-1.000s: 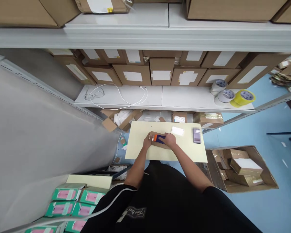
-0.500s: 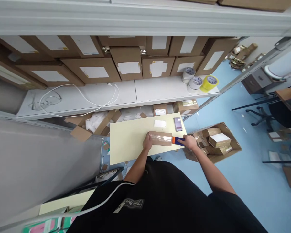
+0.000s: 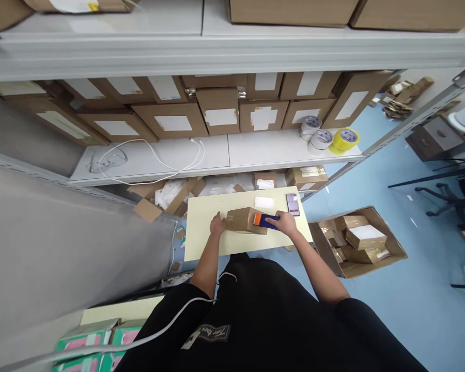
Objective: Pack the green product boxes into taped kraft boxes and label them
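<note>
Tape dispenser shifted since prev. frame: then out past R. end of carton, now over it

Obs.: carton is oblong, plain brown cardboard, matte faces, straight edges, w/ a glossy band of tape toward its L. end. Lies crosswise near mid. of tabletop, a smooth, flat, pale-yellow rectangle.

Dispenser: handheld, orange head, dark-blue body. Contact w/ carton can't be confirmed.

R. hand: fingers closed round dispenser body. L. hand: fingers part open, set against L. end of carton; can't tell if gripping.

Also on tabletop, far side: flat white card; to its R., slim rectangular phone, screen partly blurred.

Shelf behind: smooth, white; carries thin looped cable, tape rolls (two whitish, one yellow) and row of labelled brown boxes. Floor, R. side: blue, w/ large open cardboard bin holding taped parcels.
</note>
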Demonstrator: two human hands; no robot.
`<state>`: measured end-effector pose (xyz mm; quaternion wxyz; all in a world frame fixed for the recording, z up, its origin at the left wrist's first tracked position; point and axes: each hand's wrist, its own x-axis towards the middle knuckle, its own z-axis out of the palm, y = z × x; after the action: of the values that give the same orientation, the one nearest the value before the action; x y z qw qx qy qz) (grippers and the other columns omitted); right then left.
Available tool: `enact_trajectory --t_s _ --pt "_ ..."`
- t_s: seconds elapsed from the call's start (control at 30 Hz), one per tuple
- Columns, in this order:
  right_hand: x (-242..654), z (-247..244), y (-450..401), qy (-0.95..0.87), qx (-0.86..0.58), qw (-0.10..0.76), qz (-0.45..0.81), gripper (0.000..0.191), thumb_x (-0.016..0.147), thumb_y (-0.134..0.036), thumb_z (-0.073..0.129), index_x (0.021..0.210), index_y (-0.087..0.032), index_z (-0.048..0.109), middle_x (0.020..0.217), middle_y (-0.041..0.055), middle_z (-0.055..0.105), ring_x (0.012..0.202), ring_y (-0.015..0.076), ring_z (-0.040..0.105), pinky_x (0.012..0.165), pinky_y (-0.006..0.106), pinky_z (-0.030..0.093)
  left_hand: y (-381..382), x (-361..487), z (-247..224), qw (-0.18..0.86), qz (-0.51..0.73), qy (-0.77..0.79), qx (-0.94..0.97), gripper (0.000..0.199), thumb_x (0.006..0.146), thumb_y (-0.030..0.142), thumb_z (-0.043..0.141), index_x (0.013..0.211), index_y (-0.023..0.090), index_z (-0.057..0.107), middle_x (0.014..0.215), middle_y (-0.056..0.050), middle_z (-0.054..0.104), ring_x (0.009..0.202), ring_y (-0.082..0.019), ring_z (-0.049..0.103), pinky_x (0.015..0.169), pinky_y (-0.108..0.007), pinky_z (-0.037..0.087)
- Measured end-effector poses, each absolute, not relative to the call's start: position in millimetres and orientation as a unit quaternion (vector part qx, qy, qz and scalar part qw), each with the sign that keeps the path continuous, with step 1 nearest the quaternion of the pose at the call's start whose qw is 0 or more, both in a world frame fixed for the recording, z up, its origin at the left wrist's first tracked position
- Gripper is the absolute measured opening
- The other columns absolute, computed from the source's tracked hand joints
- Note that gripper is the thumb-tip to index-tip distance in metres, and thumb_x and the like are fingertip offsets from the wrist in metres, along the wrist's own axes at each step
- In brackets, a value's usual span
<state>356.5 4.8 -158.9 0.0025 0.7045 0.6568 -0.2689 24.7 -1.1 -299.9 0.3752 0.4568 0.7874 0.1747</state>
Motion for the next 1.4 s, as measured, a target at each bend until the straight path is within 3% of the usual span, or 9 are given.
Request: enact_trajectory --t_s 0.17,0.37,0.53,0.87,1.0,1.17,1.4 --pt "259.2 -147.1 23.9 0.72 0.645 0.035 -0.254 0.049 0.095 -0.068 0.062 0.098 -0.02 0.074 0.102 0.0121 0.079 0.099 0.027 0.073 0.074 0.029 0.047 -5.0 21.6 -268.8 0.429 0.238 0.721 0.489 0.065 0.101 0.064 0.048 0.15 0.023 0.059 0.151 -0.01 0.063 0.14 -0.029 0.058 0.118 -0.039 0.044" --pt "216.0 -139.4 30.4 0.74 0.614 0.066 -0.267 0.05 0.097 -0.063 0.062 0.112 -0.017 0.074 0.113 0.0164 0.077 0.107 0.0286 0.072 0.083 0.031 0.049 -17.5 28.2 -261.6 0.415 0.285 0.731 0.46 0.067 0.106 0.066 0.033 0.153 0.025 0.055 0.149 -0.007 0.066 0.138 -0.027 0.06 0.115 -0.038 0.047" --pt "249.3 -146.6 29.0 0.728 0.627 0.06 -0.271 0.051 0.095 -0.068 0.061 0.104 -0.02 0.075 0.109 0.0131 0.078 0.105 0.0274 0.073 0.079 0.03 0.05 -17.9 53.6 -265.9 0.399 0.255 0.751 0.459 0.07 0.105 0.069 0.027 0.155 0.027 0.052 0.138 -0.008 0.072 0.126 -0.03 0.068 0.107 -0.043 0.052" --pt "427.0 -155.4 -5.7 0.637 0.737 0.062 -0.219 0.041 0.088 -0.061 0.076 0.09 -0.02 0.071 0.087 0.0134 0.075 0.092 0.0299 0.072 0.073 0.034 0.049 -13.3 82.6 -271.0 0.381 0.236 0.758 0.474 0.063 0.108 0.058 0.027 0.157 0.025 0.048 0.143 -0.008 0.069 0.132 -0.031 0.063 0.112 -0.044 0.048" --pt "409.0 -177.4 -17.8 0.659 0.722 0.085 -0.193 0.044 0.096 -0.057 0.067 0.104 -0.014 0.073 0.098 0.0197 0.077 0.093 0.0309 0.074 0.079 0.037 0.049 -17.1 91.7 -268.4 0.362 0.223 0.767 0.48 0.062 0.109 0.055 0.024 0.158 0.023 0.046 0.143 -0.01 0.069 0.132 -0.032 0.063 0.111 -0.044 0.048" --pt "337.5 -231.6 -18.6 0.635 0.721 0.129 -0.248 0.038 0.105 -0.039 0.054 0.117 -0.007 0.071 0.11 0.0236 0.077 0.107 0.0304 0.074 0.094 0.037 0.046 -20.8 92.4 -270.1 0.362 0.221 0.769 0.478 0.062 0.109 0.058 0.025 0.156 0.025 0.048 0.137 -0.009 0.072 0.128 -0.031 0.065 0.108 -0.043 0.05" --pt "373.0 -292.3 -37.3 0.566 0.776 0.075 -0.268 0.051 0.11 -0.048 0.04 0.127 -0.007 0.063 0.113 0.0247 0.075 0.109 0.0313 0.073 0.099 0.04 0.043 -16.9 88.8 -274.7 0.351 0.243 0.762 0.488 0.059 0.109 0.055 0.027 0.152 0.023 0.053 0.137 -0.011 0.072 0.127 -0.03 0.066 0.109 -0.043 0.05"
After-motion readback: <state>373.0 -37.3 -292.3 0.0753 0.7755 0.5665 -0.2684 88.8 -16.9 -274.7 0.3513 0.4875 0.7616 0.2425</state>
